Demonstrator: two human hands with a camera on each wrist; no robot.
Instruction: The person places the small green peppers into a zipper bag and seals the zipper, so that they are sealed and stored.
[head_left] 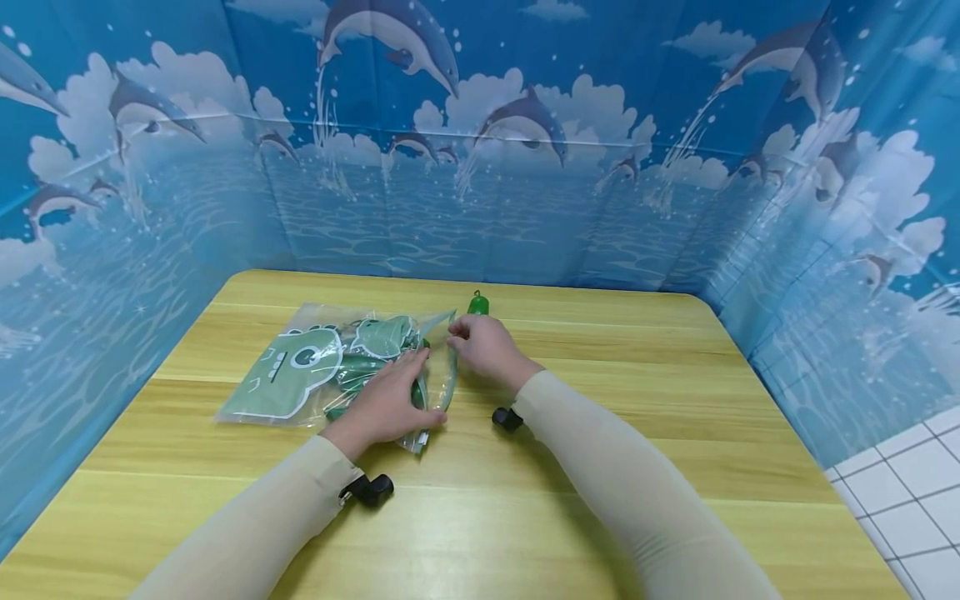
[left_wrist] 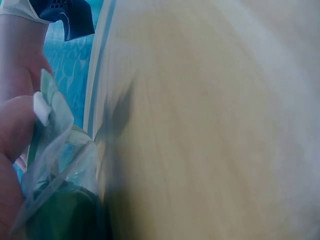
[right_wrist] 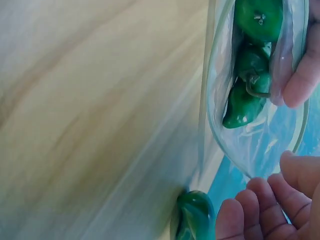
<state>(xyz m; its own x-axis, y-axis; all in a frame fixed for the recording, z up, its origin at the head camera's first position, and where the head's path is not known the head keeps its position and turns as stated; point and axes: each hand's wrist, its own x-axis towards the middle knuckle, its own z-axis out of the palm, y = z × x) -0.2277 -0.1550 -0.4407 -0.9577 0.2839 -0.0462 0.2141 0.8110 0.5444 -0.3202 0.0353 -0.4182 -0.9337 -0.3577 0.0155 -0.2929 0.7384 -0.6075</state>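
Head view, bag: a clear zip bag (head_left: 288, 375) printed with a green creature lies flat on the wooden table (head_left: 712, 450), its long axis running left to right, its mouth pointing right.
Head view, left hand: the left hand (head_left: 386, 404) rests on the bag near the mouth, thumb spread away from the fingers.
Head view, right hand: the right hand (head_left: 487, 350) is at the mouth's far corner, fingers bent.
Head view, loose pepper: a green pepper (head_left: 478, 305) lies just beyond the right hand, stem end towards the far edge.
Head view, backdrop: a blue dolphin curtain (head_left: 450, 225).
Left wrist view, zip: a white slider (left_wrist: 42, 108) sits on the bag's rim, beside the left hand.
Right wrist view, mouth: it gapes around bagged peppers (right_wrist: 259, 20); the right fingers lie together, the thumb apart, fingertips at the rim's pointed corner.
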